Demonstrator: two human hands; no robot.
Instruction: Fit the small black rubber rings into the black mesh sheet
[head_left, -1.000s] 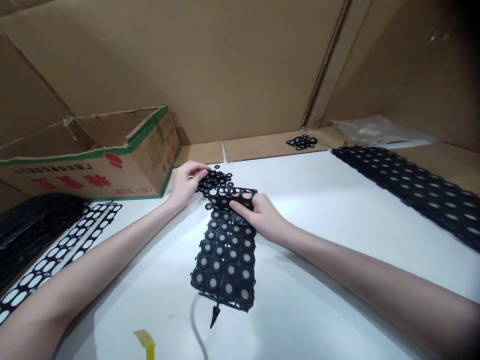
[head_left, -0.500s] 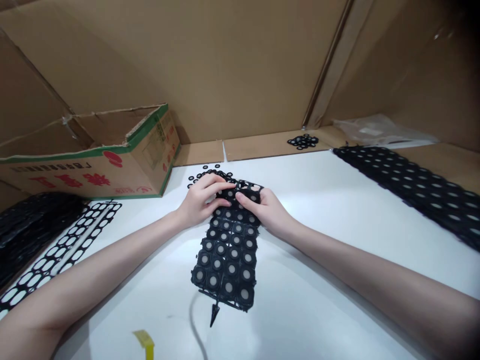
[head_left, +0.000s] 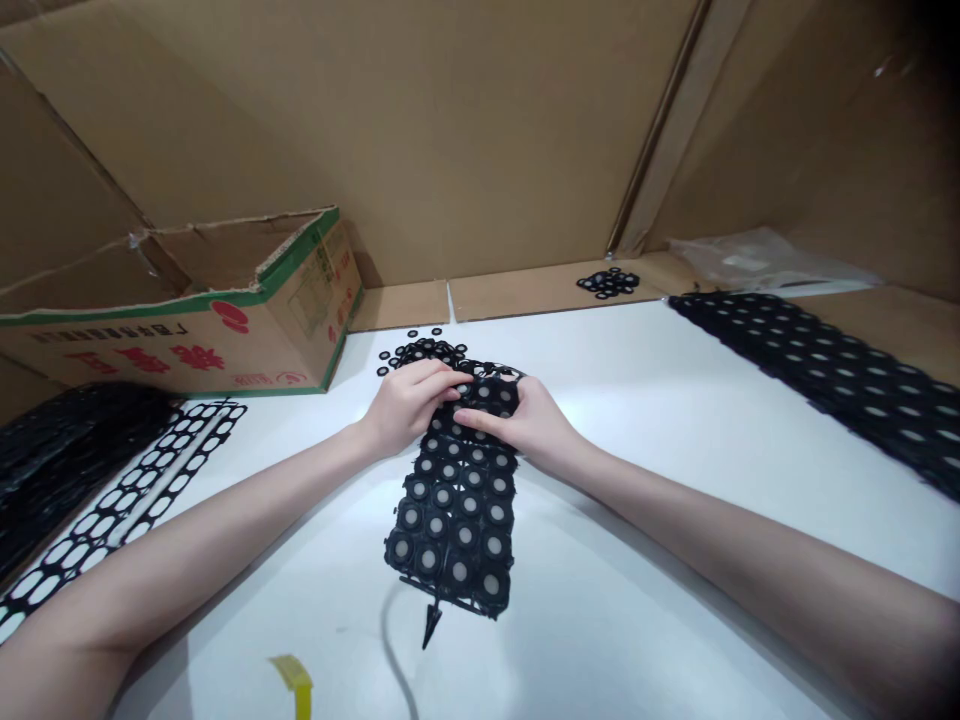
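A black rubber sheet of joined rings (head_left: 454,515) with pale round centres lies lengthwise in front of me on the white table. At its far left edge, my left hand (head_left: 412,400) is closed, fingertips pinched on the sheet's edge. My right hand (head_left: 529,415) grips the far right side, its thumb lying across the top and its other fingers hidden beneath or behind. Just past my left hand sits a loose pile of small black rings (head_left: 427,350). A pointed black tab (head_left: 431,625) sticks out from the sheet's near end.
A cardboard box (head_left: 292,320) stands at the left behind a black stack (head_left: 75,450) and an empty-holed black lattice (head_left: 127,500). Another ring sheet (head_left: 840,380) lies right. Further back are a small ring heap (head_left: 609,283) and a plastic bag (head_left: 765,262). Yellow tape (head_left: 292,680) is near the front.
My right thumb has slid left and slightly nearer across the sheet. My left fingers have curled in, and the sheet's far end has flipped flatter between the hands.
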